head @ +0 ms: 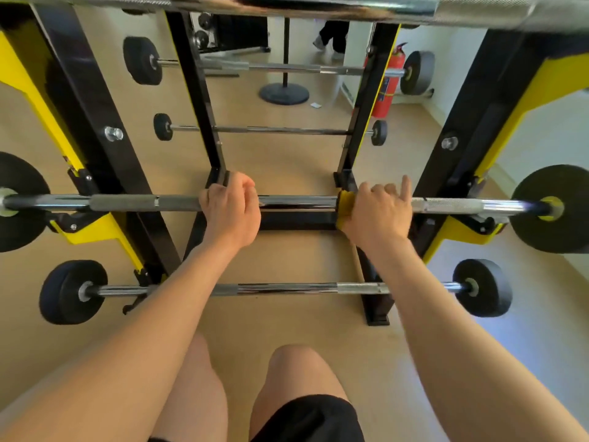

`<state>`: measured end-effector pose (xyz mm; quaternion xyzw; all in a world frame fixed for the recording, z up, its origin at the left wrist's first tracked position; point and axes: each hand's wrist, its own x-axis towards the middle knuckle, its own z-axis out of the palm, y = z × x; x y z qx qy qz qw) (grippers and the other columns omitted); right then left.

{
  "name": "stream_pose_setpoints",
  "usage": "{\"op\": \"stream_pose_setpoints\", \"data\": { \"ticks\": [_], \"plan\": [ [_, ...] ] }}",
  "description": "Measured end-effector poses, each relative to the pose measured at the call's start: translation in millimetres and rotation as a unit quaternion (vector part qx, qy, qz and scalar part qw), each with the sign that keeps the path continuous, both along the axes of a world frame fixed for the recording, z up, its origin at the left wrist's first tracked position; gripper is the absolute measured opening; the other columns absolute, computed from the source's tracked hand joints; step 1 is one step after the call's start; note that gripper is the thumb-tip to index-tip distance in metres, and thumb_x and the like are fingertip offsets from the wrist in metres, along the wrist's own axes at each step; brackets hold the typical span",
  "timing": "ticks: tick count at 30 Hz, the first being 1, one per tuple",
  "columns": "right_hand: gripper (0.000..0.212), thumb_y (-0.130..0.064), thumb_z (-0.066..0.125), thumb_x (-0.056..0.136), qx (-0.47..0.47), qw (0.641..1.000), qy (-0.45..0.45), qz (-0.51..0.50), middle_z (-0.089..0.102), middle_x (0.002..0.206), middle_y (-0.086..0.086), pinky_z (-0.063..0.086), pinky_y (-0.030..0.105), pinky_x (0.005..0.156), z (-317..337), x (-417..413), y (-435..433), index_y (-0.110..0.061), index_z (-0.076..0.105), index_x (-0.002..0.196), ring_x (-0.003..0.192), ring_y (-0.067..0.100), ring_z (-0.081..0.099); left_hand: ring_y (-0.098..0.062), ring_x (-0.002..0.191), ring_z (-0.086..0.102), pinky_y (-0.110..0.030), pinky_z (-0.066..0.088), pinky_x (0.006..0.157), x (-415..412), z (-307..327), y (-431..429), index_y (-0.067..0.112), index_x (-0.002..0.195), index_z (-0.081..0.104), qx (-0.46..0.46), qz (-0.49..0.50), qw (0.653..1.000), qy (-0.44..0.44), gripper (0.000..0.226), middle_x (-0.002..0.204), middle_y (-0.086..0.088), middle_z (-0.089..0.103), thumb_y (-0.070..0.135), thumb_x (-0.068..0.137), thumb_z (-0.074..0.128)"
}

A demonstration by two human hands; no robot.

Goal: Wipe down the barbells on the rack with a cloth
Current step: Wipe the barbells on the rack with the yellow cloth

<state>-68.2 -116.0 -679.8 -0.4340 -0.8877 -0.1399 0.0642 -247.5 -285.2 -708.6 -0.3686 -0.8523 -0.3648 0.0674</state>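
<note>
Tan gym floor (287,339), pale wall at far right. Closest to camera: blurred top barbell (302,4) across upper edge; bare thighs and black shorts (315,419) at lower edge. Next: lower barbell (287,288), small black plates, lying across black-and-yellow rack (95,122). Behind that: middle barbell (296,202), large black plates at both ends, resting on rack hooks. Left hand (231,207): fingers curled tight over middle barbell at inner end of left knurling, bare grip. Right hand (377,208): closed round yellow cloth (343,204) wrapped on same bar, right of smooth centre, little finger lifted straight. Hands well apart. Farther back, on rear uprights: small rear barbell (277,129), then high rear barbell (287,68). Red fire extinguisher (384,90) behind right rear upright. Round black stand base (283,94) on floor. Farthest: a person's legs (331,36).
</note>
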Motion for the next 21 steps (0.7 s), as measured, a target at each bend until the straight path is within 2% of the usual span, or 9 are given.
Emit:
{"op": "stream_pose_setpoints", "data": {
  "ticks": [1, 2, 3, 5, 8, 12, 14, 18, 21],
  "plan": [
    [0.038, -0.050, 0.064, 0.089, -0.019, 1.000, -0.016, 0.009, 0.072, 0.105, 0.007, 0.018, 0.056, 0.123, 3.0, -20.1, -13.7, -0.019, 0.063, 0.111, 0.109, 0.032, 0.067, -0.026, 0.109, 0.052, -0.043, 0.028, 0.107, 0.8, 2.3, -0.2, 0.021, 0.118, 0.053, 0.004, -0.010, 1.000, -0.011, 0.023, 0.098, -0.001, 0.063, 0.030, 0.113, 0.032],
    [0.034, -0.046, 0.065, 0.091, -0.054, 0.997, -0.023, 0.045, 0.073, 0.107, 0.005, 0.027, 0.053, 0.118, 4.6, -43.0, -30.8, -0.021, 0.064, 0.113, 0.108, 0.030, 0.068, -0.025, 0.111, 0.050, -0.044, 0.026, 0.108, 1.8, 4.1, -0.8, 0.023, 0.120, 0.052, 0.012, -0.019, 0.999, -0.028, 0.024, 0.102, 0.000, 0.062, 0.032, 0.114, 0.030],
    [0.029, -0.041, 0.064, 0.094, -0.082, 0.991, -0.017, 0.106, 0.073, 0.109, 0.003, 0.038, 0.047, 0.107, 3.9, -66.1, -48.9, -0.022, 0.063, 0.116, 0.106, 0.028, 0.068, -0.024, 0.114, 0.047, -0.044, 0.025, 0.110, 2.3, 5.2, -1.7, 0.024, 0.122, 0.051, 0.020, -0.025, 0.998, -0.048, 0.026, 0.106, 0.001, 0.060, 0.034, 0.114, 0.028],
    [0.024, -0.033, 0.060, 0.100, -0.085, 0.969, 0.017, 0.233, 0.072, 0.111, -0.001, 0.047, 0.039, 0.085, -1.7, -103.7, -80.0, -0.023, 0.061, 0.121, 0.101, 0.025, 0.070, -0.022, 0.122, 0.039, -0.046, 0.027, 0.115, 2.3, 5.3, -5.0, 0.027, 0.128, 0.048, 0.035, -0.030, 0.994, -0.098, 0.030, 0.116, 0.003, 0.051, 0.042, 0.114, 0.025],
    [0.025, -0.029, 0.065, 0.099, -0.083, 0.943, 0.026, 0.323, 0.070, 0.108, -0.002, 0.050, 0.036, 0.080, 2.6, -118.9, -90.6, -0.021, 0.062, 0.123, 0.099, 0.021, 0.069, -0.018, 0.126, 0.030, -0.050, 0.030, 0.117, 3.0, 8.5, -10.3, 0.030, 0.136, 0.044, 0.040, -0.036, 0.989, -0.138, 0.039, 0.122, 0.005, 0.041, 0.050, 0.113, 0.021],
    [0.027, -0.043, 0.064, 0.094, -0.070, 0.960, 0.045, 0.267, 0.060, 0.089, -0.001, 0.039, 0.036, 0.069, 1.0, -63.2, -37.0, -0.025, 0.057, 0.112, 0.087, 0.030, 0.067, -0.006, 0.107, 0.024, -0.043, 0.024, 0.114, 9.6, 14.9, -10.4, 0.024, 0.132, 0.050, 0.021, -0.032, 0.992, -0.120, 0.038, 0.104, 0.010, 0.045, 0.041, 0.115, 0.020],
    [0.029, -0.047, 0.067, 0.090, -0.044, 0.975, 0.068, 0.206, 0.062, 0.087, -0.001, 0.043, 0.037, 0.072, -3.8, -19.9, -5.1, -0.023, 0.056, 0.103, 0.084, 0.032, 0.067, -0.010, 0.110, 0.028, -0.042, 0.024, 0.111, 12.1, 14.0, -9.1, 0.024, 0.123, 0.055, 0.012, -0.032, 0.995, -0.097, 0.038, 0.095, 0.016, 0.045, 0.041, 0.114, 0.021],
    [0.031, -0.052, 0.064, 0.091, -0.071, 0.993, 0.036, 0.087, 0.052, 0.074, 0.000, 0.044, 0.036, 0.071, 7.4, -11.0, 7.7, -0.021, 0.059, 0.095, 0.076, 0.028, 0.059, -0.012, 0.116, 0.032, -0.042, 0.025, 0.110, 6.2, 5.3, -6.9, 0.027, 0.117, 0.059, 0.027, -0.040, 0.994, -0.098, 0.050, 0.102, 0.012, 0.050, 0.052, 0.105, 0.017],
    [0.027, -0.048, 0.065, 0.090, -0.085, 0.986, 0.003, 0.141, 0.048, 0.079, 0.000, 0.041, 0.035, 0.071, 11.0, -57.7, -25.5, -0.023, 0.058, 0.097, 0.076, 0.028, 0.051, -0.013, 0.120, 0.032, -0.039, 0.023, 0.109, 4.4, 4.6, -8.7, 0.031, 0.126, 0.056, 0.038, -0.061, 0.991, -0.108, 0.055, 0.110, 0.009, 0.055, 0.057, 0.103, 0.013]
  ]
}}
